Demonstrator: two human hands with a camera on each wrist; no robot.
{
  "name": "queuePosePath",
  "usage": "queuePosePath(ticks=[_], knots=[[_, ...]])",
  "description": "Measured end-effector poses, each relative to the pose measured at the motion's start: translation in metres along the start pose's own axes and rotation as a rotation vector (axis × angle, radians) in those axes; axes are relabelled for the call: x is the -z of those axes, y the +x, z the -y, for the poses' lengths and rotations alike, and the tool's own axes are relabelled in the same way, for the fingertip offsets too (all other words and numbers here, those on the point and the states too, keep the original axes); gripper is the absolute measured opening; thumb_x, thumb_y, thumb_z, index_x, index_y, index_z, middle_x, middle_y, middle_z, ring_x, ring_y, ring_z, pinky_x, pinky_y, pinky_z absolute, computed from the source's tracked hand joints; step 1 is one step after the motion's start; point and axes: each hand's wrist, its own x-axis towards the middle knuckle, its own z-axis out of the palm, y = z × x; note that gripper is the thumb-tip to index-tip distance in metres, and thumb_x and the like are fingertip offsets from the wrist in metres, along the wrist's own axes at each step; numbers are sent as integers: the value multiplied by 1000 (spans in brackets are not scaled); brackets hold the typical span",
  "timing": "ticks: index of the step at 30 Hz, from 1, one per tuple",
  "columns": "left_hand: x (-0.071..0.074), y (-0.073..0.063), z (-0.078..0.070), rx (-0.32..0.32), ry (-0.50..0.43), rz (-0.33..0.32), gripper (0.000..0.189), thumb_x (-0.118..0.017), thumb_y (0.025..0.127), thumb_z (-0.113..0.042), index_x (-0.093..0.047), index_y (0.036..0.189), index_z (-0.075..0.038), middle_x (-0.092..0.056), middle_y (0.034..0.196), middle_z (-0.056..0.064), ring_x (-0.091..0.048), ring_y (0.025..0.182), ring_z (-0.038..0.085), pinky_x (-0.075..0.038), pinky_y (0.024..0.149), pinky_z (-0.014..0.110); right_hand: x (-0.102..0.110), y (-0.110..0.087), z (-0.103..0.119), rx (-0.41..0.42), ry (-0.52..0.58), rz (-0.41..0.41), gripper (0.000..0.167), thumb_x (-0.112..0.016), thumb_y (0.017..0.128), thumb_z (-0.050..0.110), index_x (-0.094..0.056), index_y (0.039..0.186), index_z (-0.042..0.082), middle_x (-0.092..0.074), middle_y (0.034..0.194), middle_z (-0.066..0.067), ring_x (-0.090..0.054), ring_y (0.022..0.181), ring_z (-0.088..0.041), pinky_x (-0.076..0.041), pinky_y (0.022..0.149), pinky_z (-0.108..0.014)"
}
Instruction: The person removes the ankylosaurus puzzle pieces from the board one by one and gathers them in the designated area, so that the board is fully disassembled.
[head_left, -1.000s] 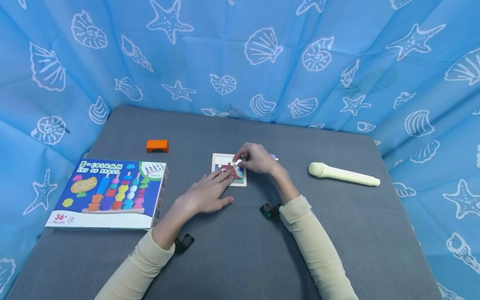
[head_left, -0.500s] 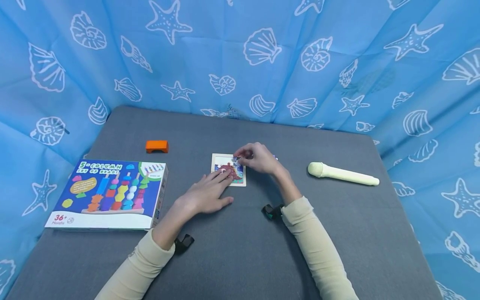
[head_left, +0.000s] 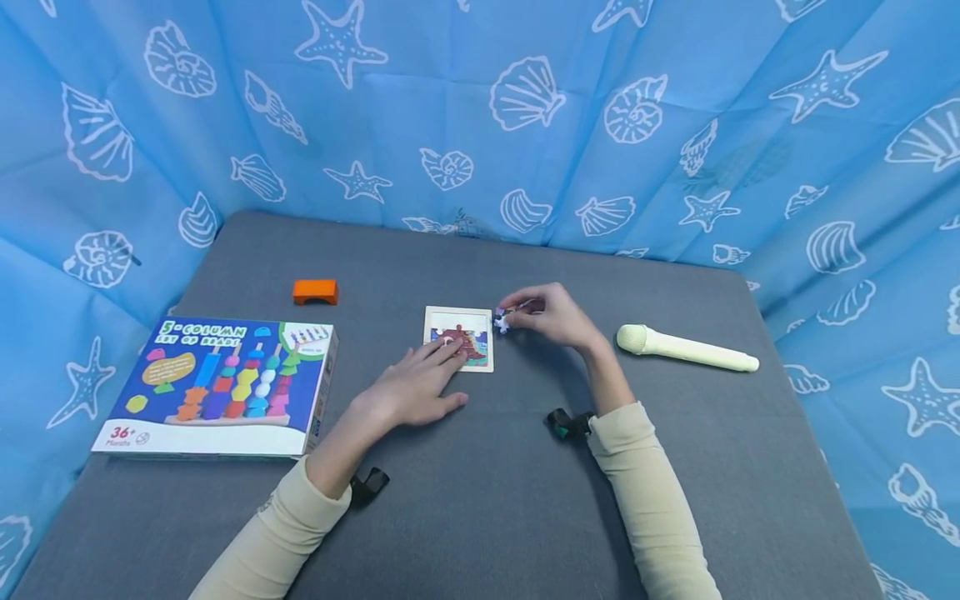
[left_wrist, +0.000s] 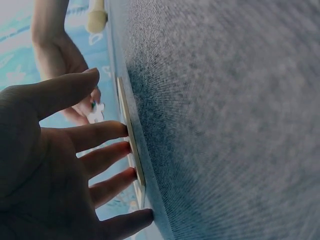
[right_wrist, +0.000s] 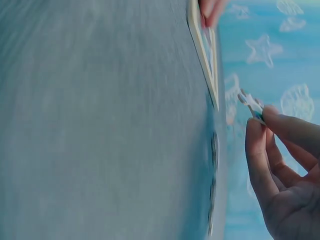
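Observation:
A small square jigsaw tray (head_left: 461, 317) with a pale frame lies mid-table. Its lower part carries a reddish-brown figure on a coloured ground, while its upper strip is bare and white. My left hand (head_left: 411, 387) rests flat with its fingertips on the tray; in the left wrist view the fingers are spread along the tray's edge (left_wrist: 131, 132). Just right of the tray, my right hand (head_left: 553, 317) pinches a puzzle piece (right_wrist: 252, 104) between thumb and fingertips, raised off the table. More thin pieces (right_wrist: 214, 155) lie on the cloth below that hand, seen only edge-on.
At left lies a bead-set box (head_left: 217, 387). An orange arched block (head_left: 315, 292) sits behind it. A pale toy microphone (head_left: 688, 348) lies to the right. The grey-covered table (head_left: 480, 500) meets a blue shell-print curtain (head_left: 450, 108) at its back and sides.
My right hand has drawn back rightward from the tray's upper right corner, taking the puzzle piece along and baring the white strip. My left hand has stayed in place.

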Motion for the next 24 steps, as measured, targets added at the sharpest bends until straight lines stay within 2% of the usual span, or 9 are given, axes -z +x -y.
queuePosePath(ticks=[7,12,16,24], knots=[[-1,1,0,-12,4,-5,74,-58,111,-47,-31,173,-15,-17,185,6,-10,173,32,-15,138,65,29,-21,-24,-101,22,-90,27,-75,102,9,-78,128,0,-77,127,-24,-75,101,-10,-58,82,-15],[-2,1,0,-19,-7,-11,74,-59,111,-46,-31,173,-15,-16,185,5,-9,173,31,-15,138,66,44,-33,-39,-176,17,-158,28,-73,104,10,-77,130,0,-76,130,-27,-74,99,-5,-59,82,-15],[-1,0,0,-18,-10,-12,74,-58,111,-45,-30,173,-15,-15,185,5,-8,174,31,-14,138,65,51,-38,-46,-228,13,-178,28,-70,105,9,-76,130,-3,-76,127,-30,-74,94,-4,-60,80,-17],[-1,-1,1,-21,-10,-16,74,-59,111,-45,-30,173,-14,-16,185,6,-10,173,32,-15,138,66,52,-39,-46,-264,-121,-169,24,-68,106,9,-78,125,-3,-78,122,-28,-70,89,-9,-56,75,-19]])
